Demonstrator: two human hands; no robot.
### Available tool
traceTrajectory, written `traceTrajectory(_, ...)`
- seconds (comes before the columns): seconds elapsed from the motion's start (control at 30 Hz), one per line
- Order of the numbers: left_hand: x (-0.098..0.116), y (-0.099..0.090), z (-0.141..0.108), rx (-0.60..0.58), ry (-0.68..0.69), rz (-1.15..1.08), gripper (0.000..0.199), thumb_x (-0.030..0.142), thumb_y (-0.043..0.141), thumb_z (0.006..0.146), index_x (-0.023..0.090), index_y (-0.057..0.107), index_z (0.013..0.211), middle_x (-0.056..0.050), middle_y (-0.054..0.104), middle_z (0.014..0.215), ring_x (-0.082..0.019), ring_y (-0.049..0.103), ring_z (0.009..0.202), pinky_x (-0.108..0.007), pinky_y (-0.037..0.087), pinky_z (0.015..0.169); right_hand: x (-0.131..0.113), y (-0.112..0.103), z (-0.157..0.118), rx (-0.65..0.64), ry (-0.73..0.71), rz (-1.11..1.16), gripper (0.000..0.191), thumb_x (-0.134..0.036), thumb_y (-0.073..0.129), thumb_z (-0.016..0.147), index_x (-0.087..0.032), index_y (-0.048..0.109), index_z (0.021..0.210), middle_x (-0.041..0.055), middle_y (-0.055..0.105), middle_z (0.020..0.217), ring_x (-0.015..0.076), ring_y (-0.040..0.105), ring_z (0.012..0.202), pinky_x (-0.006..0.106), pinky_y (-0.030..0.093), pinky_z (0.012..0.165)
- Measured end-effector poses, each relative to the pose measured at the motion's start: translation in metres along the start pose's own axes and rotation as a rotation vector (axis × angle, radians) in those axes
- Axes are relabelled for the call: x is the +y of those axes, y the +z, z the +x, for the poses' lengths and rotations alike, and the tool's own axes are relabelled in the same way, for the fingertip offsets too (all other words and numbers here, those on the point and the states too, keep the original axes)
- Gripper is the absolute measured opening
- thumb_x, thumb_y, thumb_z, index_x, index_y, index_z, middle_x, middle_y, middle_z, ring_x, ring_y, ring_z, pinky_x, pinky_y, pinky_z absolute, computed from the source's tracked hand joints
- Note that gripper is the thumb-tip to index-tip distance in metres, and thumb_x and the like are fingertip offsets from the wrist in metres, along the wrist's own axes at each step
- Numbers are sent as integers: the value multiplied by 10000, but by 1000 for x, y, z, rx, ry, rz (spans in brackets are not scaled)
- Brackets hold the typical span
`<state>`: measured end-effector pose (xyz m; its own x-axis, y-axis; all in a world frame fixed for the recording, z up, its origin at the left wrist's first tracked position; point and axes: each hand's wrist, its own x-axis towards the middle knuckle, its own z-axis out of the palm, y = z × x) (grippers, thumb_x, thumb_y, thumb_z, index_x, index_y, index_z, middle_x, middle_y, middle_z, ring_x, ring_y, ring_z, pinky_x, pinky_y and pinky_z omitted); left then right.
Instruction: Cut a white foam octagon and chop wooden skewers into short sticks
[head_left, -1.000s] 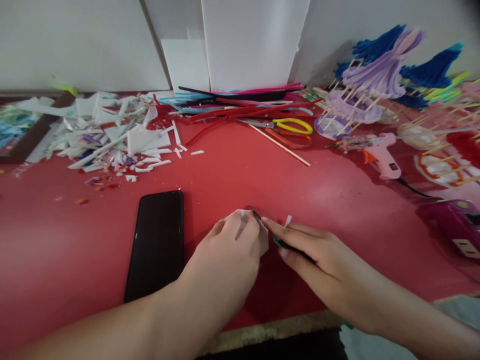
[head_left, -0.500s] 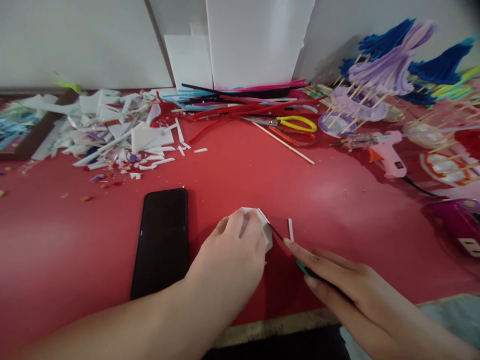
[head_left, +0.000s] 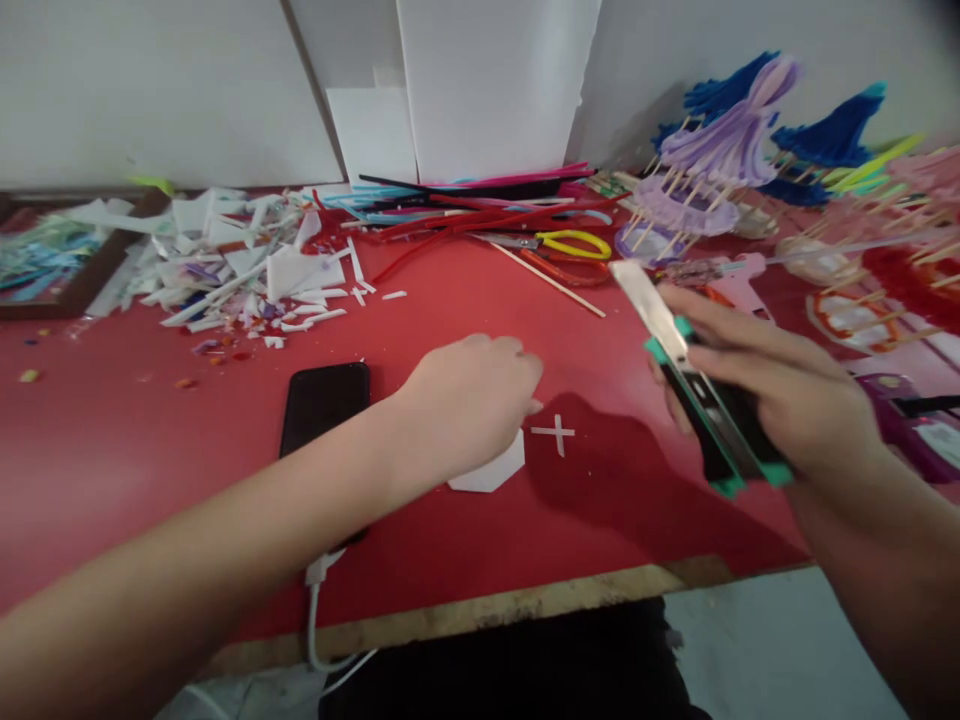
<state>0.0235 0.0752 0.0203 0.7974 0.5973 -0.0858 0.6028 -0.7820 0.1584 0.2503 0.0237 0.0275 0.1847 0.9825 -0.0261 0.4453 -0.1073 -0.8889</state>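
A white many-sided piece [head_left: 491, 468] lies flat on the red table, partly hidden under my left hand [head_left: 480, 400]. That hand is curled with its fingertips turned down and largely hidden, so what they hold, if anything, does not show. Just right of it, two thin white strips [head_left: 558, 434] lie crossed. My right hand [head_left: 765, 380] is raised over the right side, wrapped round a green and black cutter knife [head_left: 701, 395] with its wide blade out, pointing up and left.
A black phone [head_left: 324, 395] with a white cable lies left. White scraps [head_left: 247, 260], pipe cleaners [head_left: 480, 205] and yellow-handled pliers [head_left: 574, 243] are at the back. A pink glue gun [head_left: 746, 285] and stick-and-fuzzy-wire models [head_left: 686, 205] stand right.
My right hand has lifted the knife away from the white piece, up and right. My left hand has shifted up, uncovering the piece's lower part. A second strip now crosses the first.
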Motion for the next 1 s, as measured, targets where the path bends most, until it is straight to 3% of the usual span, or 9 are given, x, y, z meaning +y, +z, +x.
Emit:
traceTrajectory(0.07,10,4,14,-10,8,-40,229,343,514,917,145,628,929,-87,662,902,-244,662,844,-338,501,676,-4,10,20,111,122,270,561,-223,531,830,-184,506,1389,-14,621,565,135,555,368,266,414,376)
traceTrajectory(0.17,34,5,25,-81,12,-40,138,208,593,848,130,613,959,-89,668,880,-242,681,752,-317,505,589,1,22,33,89,139,394,578,-181,552,817,-179,497,1393,-39,613,566,121,559,393,253,397,404)
traceTrajectory(0.27,51,-2,29,-177,-33,-17,214,10,496,818,104,618,966,-108,677,866,-233,691,752,-298,509,570,18,24,32,13,151,382,565,-215,594,815,-239,520,1375,-38,634,600,128,577,423,249,377,405)
traceTrajectory(0.4,53,-10,34,-240,-8,6,286,-49,441,819,70,640,988,-150,693,927,-236,692,815,-312,526,636,33,20,30,4,152,363,563,-279,626,801,-279,536,1357,-43,645,649,131,581,434,254,397,418)
traceTrajectory(0.57,44,-12,38,-231,108,112,229,-18,487,847,70,666,957,-154,707,922,-222,684,839,-301,521,698,29,20,32,43,164,371,571,-264,608,824,-214,510,1384,-30,631,640,132,577,431,267,393,433)
traceTrajectory(0.7,9,-22,29,-110,-47,172,249,0,482,846,107,674,964,-120,717,950,-205,673,907,-298,501,792,31,19,33,33,158,390,573,-265,613,829,-244,504,1391,-26,643,655,137,592,443,269,396,437)
traceTrajectory(0.87,-67,-35,-9,33,-284,354,315,79,364,878,48,672,939,-95,703,952,-181,647,941,-297,468,816,35,16,33,-1,157,417,596,-265,606,836,-254,469,1416,-18,665,680,141,598,451,272,405,439)
traceTrajectory(0.93,-97,-37,-28,135,-311,387,523,186,159,928,4,646,985,-73,688,976,-142,571,989,-310,411,840,34,16,33,-14,149,416,597,-267,602,841,-238,464,1421,-8,670,693,139,595,449,276,403,438)
traceTrajectory(1.0,-122,-38,-45,118,-364,360,706,268,10,889,-18,653,942,-55,673,990,-141,529,1004,-354,381,838,34,17,32,-26,150,416,590,-279,599,846,-245,465,1420,-5,668,713,137,597,453,275,408,437)
